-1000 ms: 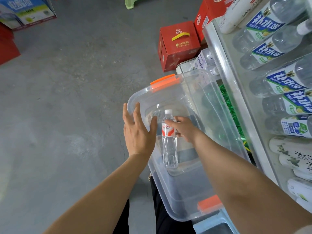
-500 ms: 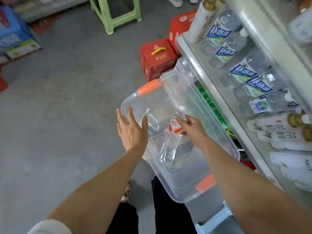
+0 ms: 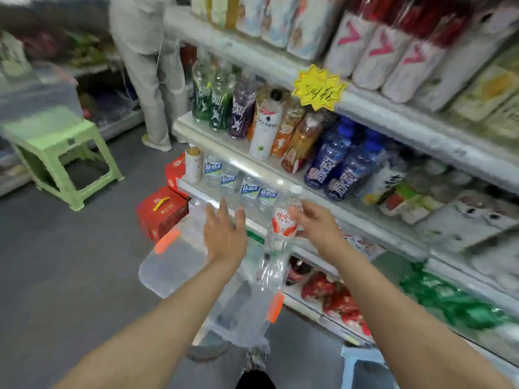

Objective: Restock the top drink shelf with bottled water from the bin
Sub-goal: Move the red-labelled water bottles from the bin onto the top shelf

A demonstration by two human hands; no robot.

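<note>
Water bottle (image 3: 283, 227), one, in right hand (image 3: 318, 224), above one clear bin (image 3: 171, 266).

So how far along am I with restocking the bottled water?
Done: the water bottle looks lifted out of the clear bin. In hand: the right hand grips it around its label; the left hand is open, holding nothing. Left: placing it on the upper shelf. Blur hides whether the bin holds more.

A green plastic stool (image 3: 50, 136) stands on the grey concrete floor (image 3: 56, 276).
</note>
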